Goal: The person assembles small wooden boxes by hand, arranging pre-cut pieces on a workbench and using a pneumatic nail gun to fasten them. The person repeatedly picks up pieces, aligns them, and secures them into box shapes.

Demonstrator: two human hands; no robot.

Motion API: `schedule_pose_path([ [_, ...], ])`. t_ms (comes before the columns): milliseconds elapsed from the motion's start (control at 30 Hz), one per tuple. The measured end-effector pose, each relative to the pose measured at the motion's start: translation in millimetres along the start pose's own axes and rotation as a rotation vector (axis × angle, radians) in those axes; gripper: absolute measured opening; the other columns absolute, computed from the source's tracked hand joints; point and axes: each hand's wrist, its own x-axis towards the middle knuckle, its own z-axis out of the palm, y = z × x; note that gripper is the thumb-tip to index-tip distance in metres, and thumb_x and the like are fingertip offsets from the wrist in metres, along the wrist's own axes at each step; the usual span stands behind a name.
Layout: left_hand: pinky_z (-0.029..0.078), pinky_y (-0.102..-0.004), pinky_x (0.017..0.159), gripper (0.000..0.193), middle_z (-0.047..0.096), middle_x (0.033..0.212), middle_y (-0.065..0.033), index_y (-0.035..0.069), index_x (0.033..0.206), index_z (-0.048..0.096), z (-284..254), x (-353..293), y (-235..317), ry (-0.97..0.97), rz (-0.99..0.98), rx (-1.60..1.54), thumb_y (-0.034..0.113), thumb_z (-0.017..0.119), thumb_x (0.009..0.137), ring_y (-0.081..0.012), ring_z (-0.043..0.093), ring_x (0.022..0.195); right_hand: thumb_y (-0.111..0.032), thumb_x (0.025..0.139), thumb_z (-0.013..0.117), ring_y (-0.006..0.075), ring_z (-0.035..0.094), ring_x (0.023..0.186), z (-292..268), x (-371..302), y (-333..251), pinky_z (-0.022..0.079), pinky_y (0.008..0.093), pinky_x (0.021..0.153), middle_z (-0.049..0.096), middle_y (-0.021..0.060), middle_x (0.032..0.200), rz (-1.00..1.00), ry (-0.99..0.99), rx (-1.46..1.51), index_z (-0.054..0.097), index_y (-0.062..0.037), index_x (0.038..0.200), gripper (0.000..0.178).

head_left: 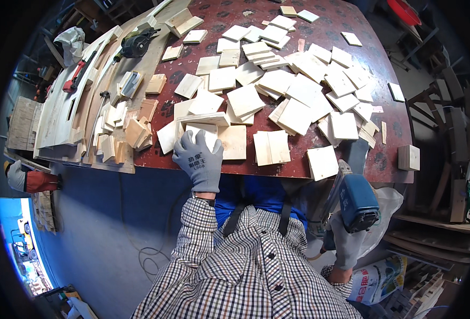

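Note:
My left hand (pixel 198 160), in a grey work glove, is at the near edge of the red table. Its fingers curl onto a small square wooden board (pixel 202 131), whose lower part they hide. A narrow wooden strip (pixel 209 119) stands on edge just behind that board. Beyond the table edge on the right, my right hand (pixel 346 242), also gloved, is closed round a blue and black nail gun (pixel 358 199); its grip is mostly hidden. The tool's metal nose points up toward the table edge, near a loose square board (pixel 322 162).
Many pale square boards (pixel 304 98) lie in a loose heap across the table (pixel 213 45). Wood offcuts (pixel 110 117), a red tool (pixel 79 74) and a dark power tool (pixel 136 42) lie on planks at left. A wood block (pixel 408 158) sits at the right corner. A cord (pixel 151 260) loops on the floor.

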Motion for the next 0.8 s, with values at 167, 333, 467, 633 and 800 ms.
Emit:
schedule_pose_path([
  [167, 0.041, -0.0537, 0.097, 0.052, 0.060, 0.127, -0.0065, 0.016, 0.123, 0.070, 13, -4, -5, -0.026, 0.011, 0.041, 0.051, 0.078, 0.085, -0.0316, 0.052, 0.122, 0.000, 0.084, 0.071, 0.0154, 0.067, 0.065, 5, 0, -3, 0.056, 0.0296, 0.061, 0.069, 0.0062, 0.078, -0.046, 0.044, -0.016, 0.066, 0.0000, 0.093, 0.010],
  [333, 0.038, -0.0604, 0.110, 0.059, 0.056, 0.144, -0.0112, 0.014, 0.132, 0.068, 6, -14, -15, 0.023, 0.081, -0.038, 0.055, 0.075, 0.090, -0.0373, 0.046, 0.139, -0.006, 0.086, 0.079, 0.0168, 0.069, 0.080, 1, -6, 1, 0.056, 0.0335, 0.075, 0.071, 0.0051, 0.089, -0.011, -0.002, -0.115, 0.067, -0.0005, 0.108, 0.025],
  [467, 0.029, -0.0646, 0.120, 0.063, 0.039, 0.159, -0.0187, 0.018, 0.138, 0.067, -23, -19, -57, 0.159, 0.159, -0.104, 0.041, 0.086, 0.083, -0.0474, 0.031, 0.150, -0.004, 0.086, 0.077, 0.0168, 0.068, 0.078, 13, -17, -9, 0.055, 0.0330, 0.073, 0.071, 0.0053, 0.087, -0.020, 0.012, -0.023, 0.068, -0.0006, 0.103, 0.020],
  [633, 0.031, -0.0557, 0.124, 0.064, 0.030, 0.167, -0.0239, 0.020, 0.140, 0.069, 9, -26, -106, -0.050, 0.214, -0.395, 0.038, 0.089, 0.082, -0.0475, 0.030, 0.154, 0.005, 0.083, 0.068, 0.0163, 0.067, 0.067, 23, -7, -24, 0.054, 0.0294, 0.063, 0.068, 0.0066, 0.076, -0.070, -0.048, -0.042, 0.065, 0.0004, 0.093, 0.011],
  [800, 0.034, -0.0520, 0.124, 0.061, 0.021, 0.169, -0.0327, 0.018, 0.136, 0.072, 15, -20, -91, -0.008, 0.103, -0.565, 0.041, 0.088, 0.082, -0.0488, 0.028, 0.156, 0.005, 0.084, 0.067, 0.0165, 0.066, 0.067, 38, -10, -21, 0.053, 0.0292, 0.062, 0.068, 0.0072, 0.077, -0.129, 0.011, -0.085, 0.065, 0.0016, 0.093, 0.010],
])
